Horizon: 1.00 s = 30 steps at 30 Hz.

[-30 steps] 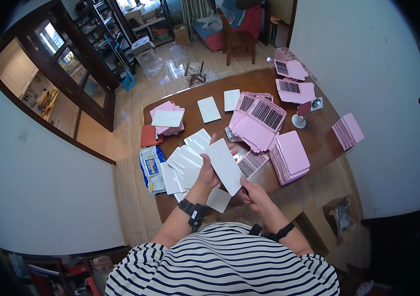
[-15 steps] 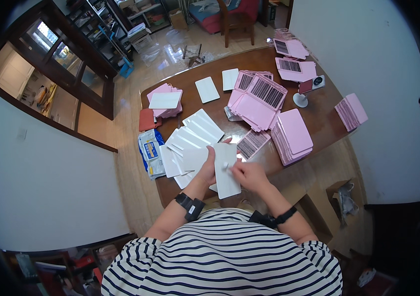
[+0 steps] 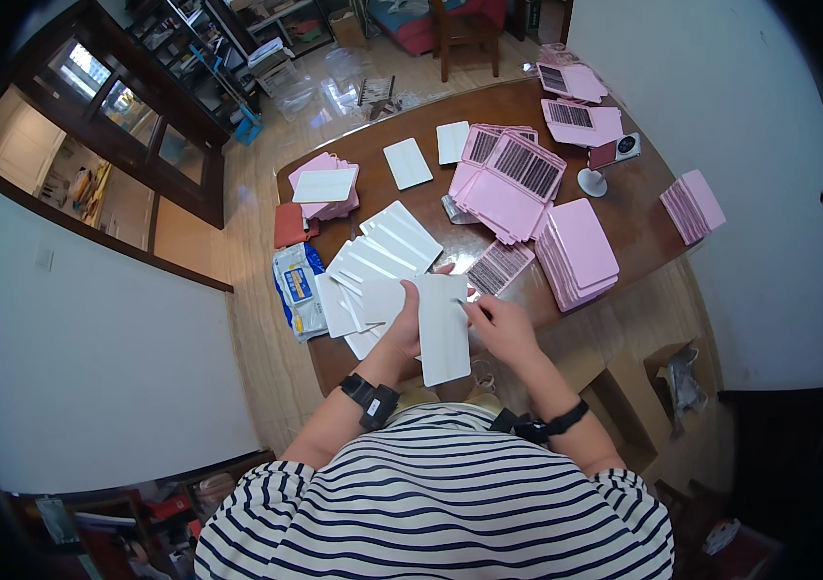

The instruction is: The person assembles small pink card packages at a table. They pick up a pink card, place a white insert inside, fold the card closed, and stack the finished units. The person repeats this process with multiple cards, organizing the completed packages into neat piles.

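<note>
Left hand: my left hand [image 3: 409, 324] lies along the left edge of the white sheet [image 3: 443, 327], fingers stretched up its face and the thumb out of sight behind, so it is closed on the sheet in a flat pinch.
Right hand: my right hand [image 3: 500, 324] sits at the sheet's right edge with the fingertips drawn together on it; whether they nip only the edge or something small as well, I cannot tell.
Where the sheet is: raised just above the near edge of the counter [image 3: 643, 227], close to my chest, its top over the fanned white sheets [image 3: 373, 266].
Step in hand: I judge I am working the right edge of this one sheet, folding or peeling it.
Doing it well: I should keep the left hand flat and steady so the sheet does not bow, and let only the right fingertips move, running along the edge rather than tugging at one spot.
Watch for: the fan beneath is loosely overlapped, so I should keep the sheet lifted clear so it does not drag the others askew.
Around me: a stack of pink cards [image 3: 577, 251] lies just right of my hands, opened pink folders with striped panels [image 3: 513, 179] beyond it, and a blue packet [image 3: 297, 290] at the left edge.
</note>
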### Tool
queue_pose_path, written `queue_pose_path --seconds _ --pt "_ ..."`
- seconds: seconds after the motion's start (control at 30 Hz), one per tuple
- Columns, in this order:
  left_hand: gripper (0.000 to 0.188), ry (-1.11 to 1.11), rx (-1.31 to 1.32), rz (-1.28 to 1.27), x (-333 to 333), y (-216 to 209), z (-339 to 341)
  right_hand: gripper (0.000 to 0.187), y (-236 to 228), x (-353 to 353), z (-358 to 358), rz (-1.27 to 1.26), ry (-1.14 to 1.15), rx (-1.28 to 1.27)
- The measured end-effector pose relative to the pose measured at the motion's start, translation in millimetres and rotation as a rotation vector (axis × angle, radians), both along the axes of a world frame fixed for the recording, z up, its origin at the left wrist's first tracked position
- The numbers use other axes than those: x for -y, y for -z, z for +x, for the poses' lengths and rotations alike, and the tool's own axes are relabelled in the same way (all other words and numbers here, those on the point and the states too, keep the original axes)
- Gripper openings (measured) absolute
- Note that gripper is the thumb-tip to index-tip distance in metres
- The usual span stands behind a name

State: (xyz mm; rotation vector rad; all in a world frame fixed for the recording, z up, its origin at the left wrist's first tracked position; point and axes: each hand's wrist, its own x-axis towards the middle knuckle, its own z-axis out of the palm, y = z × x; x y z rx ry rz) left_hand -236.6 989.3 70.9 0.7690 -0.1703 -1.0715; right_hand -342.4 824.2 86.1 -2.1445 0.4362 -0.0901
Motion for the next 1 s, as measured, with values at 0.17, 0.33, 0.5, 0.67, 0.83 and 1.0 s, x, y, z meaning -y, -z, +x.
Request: queue_pose_path --seconds 0.17,0.33,0.5,0.67,0.83,1.0 --pt "0.092 0.102 -0.009 -0.090 0 4 -6 0.038 -15 -29 21 0.111 0.062 0.120" --pt "0.093 0.012 -0.078 -0.054 -8 11 0 0.036 -1 -24 -16 0.110 -0.200 0.045" --pt "0.094 -0.265 -0.168 -0.034 -21 8 37 0.032 30 1 -82 -0.263 -0.603 -0.458" --pt "0.094 -0.210 -0.149 -0.103 -28 3 44 0.036 35 19 -72 -0.338 -0.237 -0.442" --pt "0.098 -0.123 -0.159 -0.105 -17 -3 25 0.035 9 0 6 -0.129 0.155 0.105" --pt "0.100 -0.082 -0.121 -0.118 -15 -9 19 0.034 1 -15 38 -0.188 0.180 0.086"
